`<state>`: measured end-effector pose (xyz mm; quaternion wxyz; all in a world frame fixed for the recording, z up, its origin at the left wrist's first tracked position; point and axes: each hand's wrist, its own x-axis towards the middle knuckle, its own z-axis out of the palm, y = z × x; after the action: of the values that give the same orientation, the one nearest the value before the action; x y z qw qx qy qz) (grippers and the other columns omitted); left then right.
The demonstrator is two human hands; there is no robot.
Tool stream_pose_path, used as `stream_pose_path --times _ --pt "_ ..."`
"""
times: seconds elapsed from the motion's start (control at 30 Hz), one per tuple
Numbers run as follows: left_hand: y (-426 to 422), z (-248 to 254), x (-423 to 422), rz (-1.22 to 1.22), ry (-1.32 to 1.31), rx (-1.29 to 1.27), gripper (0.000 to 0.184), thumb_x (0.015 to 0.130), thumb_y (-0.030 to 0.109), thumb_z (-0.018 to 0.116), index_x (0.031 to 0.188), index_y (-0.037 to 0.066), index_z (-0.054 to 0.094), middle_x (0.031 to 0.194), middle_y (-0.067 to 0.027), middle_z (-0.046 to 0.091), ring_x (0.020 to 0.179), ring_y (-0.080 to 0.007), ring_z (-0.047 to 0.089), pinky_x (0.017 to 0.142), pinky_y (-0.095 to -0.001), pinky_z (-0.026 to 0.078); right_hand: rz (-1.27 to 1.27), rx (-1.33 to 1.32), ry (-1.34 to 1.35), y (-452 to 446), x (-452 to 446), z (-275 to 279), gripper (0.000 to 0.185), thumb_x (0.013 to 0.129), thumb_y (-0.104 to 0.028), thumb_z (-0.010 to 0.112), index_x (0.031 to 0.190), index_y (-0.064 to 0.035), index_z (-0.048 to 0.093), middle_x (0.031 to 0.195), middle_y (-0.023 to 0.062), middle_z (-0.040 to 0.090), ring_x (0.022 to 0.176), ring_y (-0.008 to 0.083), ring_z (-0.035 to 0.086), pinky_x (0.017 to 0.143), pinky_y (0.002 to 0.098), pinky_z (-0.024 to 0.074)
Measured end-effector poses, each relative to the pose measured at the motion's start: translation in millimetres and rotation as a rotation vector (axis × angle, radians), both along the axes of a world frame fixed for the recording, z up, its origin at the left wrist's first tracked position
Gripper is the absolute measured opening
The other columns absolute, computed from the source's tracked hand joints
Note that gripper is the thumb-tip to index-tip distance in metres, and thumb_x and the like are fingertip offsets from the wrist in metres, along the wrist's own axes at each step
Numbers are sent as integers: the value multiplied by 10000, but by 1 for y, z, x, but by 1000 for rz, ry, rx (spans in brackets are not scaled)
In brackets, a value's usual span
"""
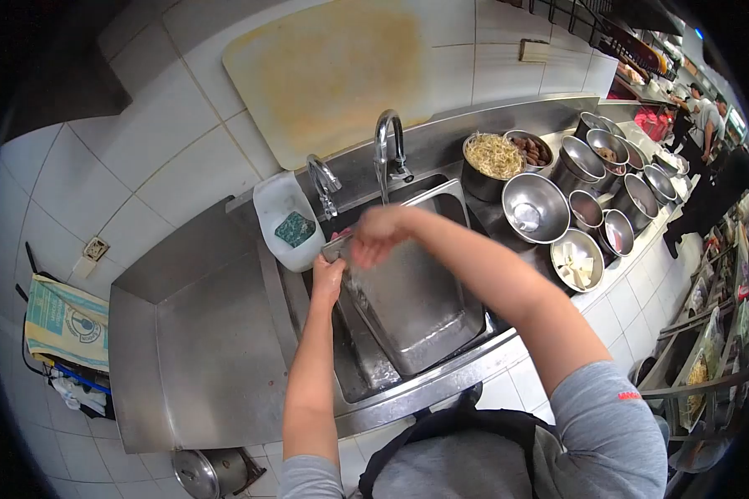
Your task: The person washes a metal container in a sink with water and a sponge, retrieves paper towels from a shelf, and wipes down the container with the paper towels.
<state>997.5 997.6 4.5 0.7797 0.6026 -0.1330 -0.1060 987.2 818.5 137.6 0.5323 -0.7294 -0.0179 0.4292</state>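
A deep rectangular steel pan [416, 287] is tilted in the sink, its inside wet and facing me. My left hand [329, 276] is closed on the pan's left rim near its upper corner. Over that same corner is my right hand [380, 236], smeared by motion, so its fingers and any contact with the steel are unclear. Water streaks run down the pan's left side. A tall curved faucet [389, 141] rises behind it, and a shorter faucet [323, 179] is to the left. Beside my left hand sits a white plastic container [273, 200] with a green scouring pad [295, 229] in it.
Right of the sink stand a pot of bean sprouts [495, 156], a steel bowl [536, 208], a bowl of white pieces [577, 261] and several other bowls. A large cutting board [333, 75] leans on the wall. A steel drainboard [220, 333] extends left. People [711, 125] stand far right.
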Motion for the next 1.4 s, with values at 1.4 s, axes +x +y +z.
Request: stream_pose_path --times 1.4 --pt "-5 12 -13 12 -33 -12 589 612 -113 398 1176 -14 537 1303 -49 500 1233 -115 384 857 -166 332 -186 -175 -206 56 -37 -257 71 662 70 620 633 9 599 647 103 600 588 193 610 509 312 536"
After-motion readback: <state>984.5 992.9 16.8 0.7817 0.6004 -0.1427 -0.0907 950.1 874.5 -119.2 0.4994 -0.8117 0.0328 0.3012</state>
